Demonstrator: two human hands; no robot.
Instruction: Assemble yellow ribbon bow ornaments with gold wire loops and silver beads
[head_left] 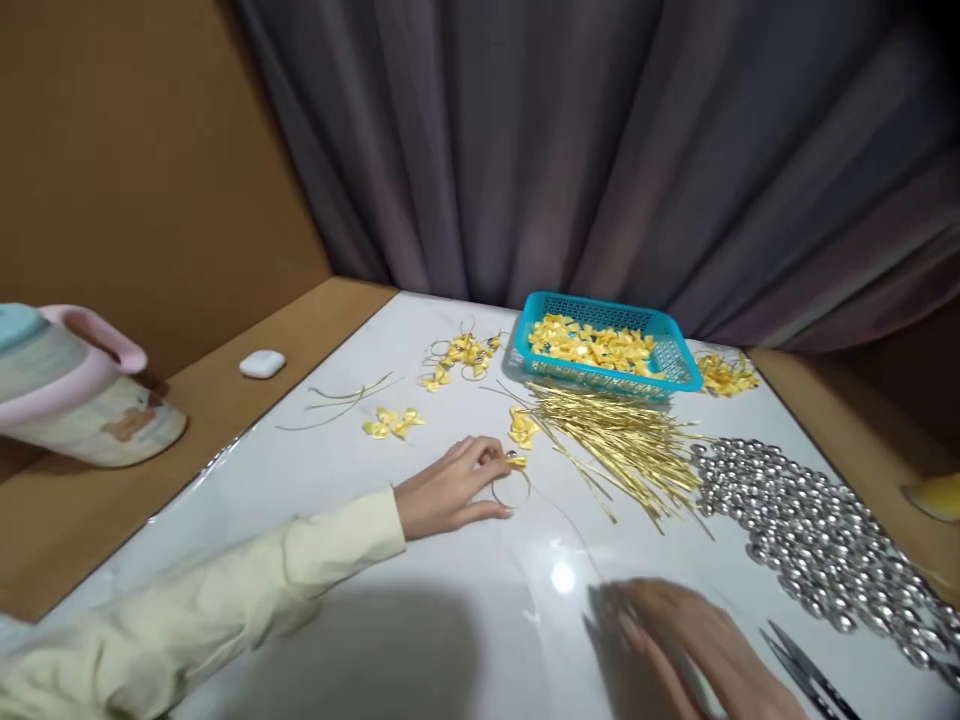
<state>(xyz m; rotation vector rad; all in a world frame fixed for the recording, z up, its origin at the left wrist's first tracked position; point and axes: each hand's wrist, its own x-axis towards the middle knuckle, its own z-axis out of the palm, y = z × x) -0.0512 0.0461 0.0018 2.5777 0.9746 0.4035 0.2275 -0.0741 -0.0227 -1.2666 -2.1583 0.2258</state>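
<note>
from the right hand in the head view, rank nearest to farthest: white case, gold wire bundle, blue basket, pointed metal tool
Nearest to the right hand first:
1. pointed metal tool, just to its right
2. gold wire bundle, ahead
3. blue basket, behind the bundle
4. white case, far left

1 glare spot on tabletop [480,560], dim curtain [510,150], blurred right hand [694,622]

Smooth, glossy white desk [525,560]; near its far edge, rectangular turquoise plastic basket [684,352] of satiny yellow cloth bows [592,345]; along its right edge, mirror-bright silver metallic beads [832,540].
</note>
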